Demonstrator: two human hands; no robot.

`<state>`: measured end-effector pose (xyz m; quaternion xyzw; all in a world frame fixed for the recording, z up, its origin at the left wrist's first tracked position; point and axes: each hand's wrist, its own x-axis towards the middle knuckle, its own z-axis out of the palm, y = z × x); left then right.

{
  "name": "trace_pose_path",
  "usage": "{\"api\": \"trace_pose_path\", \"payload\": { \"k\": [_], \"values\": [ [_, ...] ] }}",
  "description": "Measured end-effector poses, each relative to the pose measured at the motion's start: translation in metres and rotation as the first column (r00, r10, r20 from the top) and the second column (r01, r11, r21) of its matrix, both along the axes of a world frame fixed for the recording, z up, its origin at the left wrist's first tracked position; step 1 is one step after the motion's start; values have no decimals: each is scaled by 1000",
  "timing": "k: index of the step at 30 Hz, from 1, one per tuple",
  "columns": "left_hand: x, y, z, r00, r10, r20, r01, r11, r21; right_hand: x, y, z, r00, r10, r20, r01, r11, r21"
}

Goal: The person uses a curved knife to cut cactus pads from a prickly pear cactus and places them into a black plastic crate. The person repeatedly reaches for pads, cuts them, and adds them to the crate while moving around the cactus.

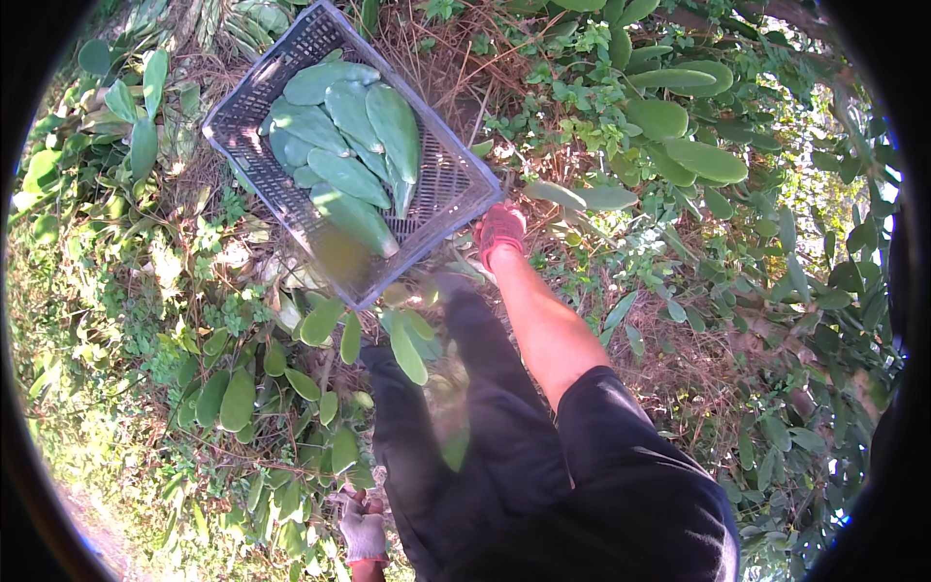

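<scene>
Brimming grey crate [260, 92], green cactus pads [354, 145]

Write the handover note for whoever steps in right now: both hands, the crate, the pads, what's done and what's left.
Right hand, in a red glove, grips the corner of the grey crate.
Left hand, in a pale glove, hangs low near the cactus plants; whether it holds anything cannot be told.
Done: several cut cactus pads lie in the crate.
Left: many pads remain on the plants around.
</scene>
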<state>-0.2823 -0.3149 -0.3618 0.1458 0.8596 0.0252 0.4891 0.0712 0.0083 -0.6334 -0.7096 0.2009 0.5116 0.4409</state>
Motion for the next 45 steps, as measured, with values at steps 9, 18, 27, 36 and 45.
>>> {"api": "trace_pose_path", "payload": {
  "k": [9, 18, 27, 36, 45],
  "values": [
    [-3, 2, 6, 999, 50, -10, -51, 997, -56, 11, 16, -88, 686, 678, 264, -599, 732, -325],
    [13, 26, 28, 999, 55, 3, -54, 997, -51, -53, -40, 27, 759, 620, 196, -555, 775, -302],
    [23, 64, 62, 997, -64, -51, 63, 998, -17, -88, -104, 200, 673, 55, -737, 196, 949, 249],
    [44, 79, 63, 991, -135, -2, 135, 991, 14, -57, -83, 289, 483, 500, -719, 307, 672, 674],
    [48, 95, 60, 998, 43, 43, -41, 998, -37, -46, -64, 241, 837, 526, -151, -309, 682, 663]
  ]
}}
